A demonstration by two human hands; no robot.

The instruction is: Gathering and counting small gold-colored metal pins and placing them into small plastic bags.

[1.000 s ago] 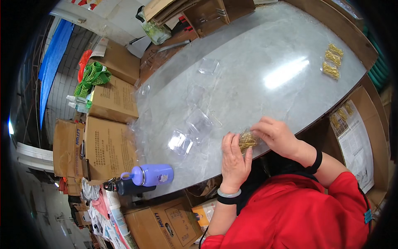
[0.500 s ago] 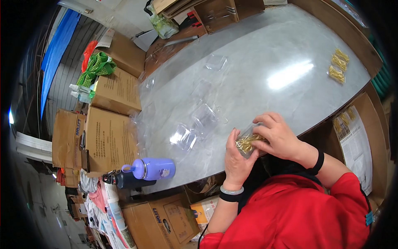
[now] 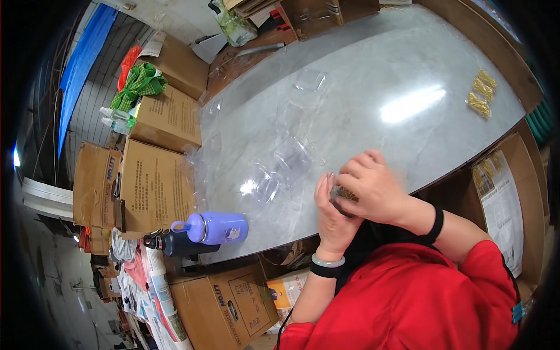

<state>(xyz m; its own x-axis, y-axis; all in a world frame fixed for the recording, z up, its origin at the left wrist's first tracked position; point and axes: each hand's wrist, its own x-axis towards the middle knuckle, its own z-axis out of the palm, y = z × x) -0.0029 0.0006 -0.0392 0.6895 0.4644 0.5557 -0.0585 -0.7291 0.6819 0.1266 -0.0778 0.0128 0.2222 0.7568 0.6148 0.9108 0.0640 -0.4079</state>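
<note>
At the table's near edge, my left hand [image 3: 335, 226] is closed around a small clear plastic case [image 3: 337, 200] of thin gold-coloured pieces. My right hand [image 3: 378, 189] lies over the case, fingers bent and pressed to its top, hiding most of it. What the right fingertips pinch, if anything, cannot be made out. Beyond my left hand lie several clear plastic cases or lids [image 3: 294, 154] on the grey table [image 3: 361, 76]. Three bundles of similar gold pieces [image 3: 482, 89] sit in a row at the far right.
A purple bottle [image 3: 224, 228] and a dark bottle [image 3: 184, 242] stand at the table's left corner. Cardboard boxes [image 3: 157, 186] line the left side. An open cardboard box [image 3: 516, 192] with printed paper and gold pieces is at my right. Cardboard trays [image 3: 309, 17] stand at the back.
My right hand has moved over the case and now covers most of the gold pieces that showed before. My left hand keeps its hold. The whole view has shifted slightly.
</note>
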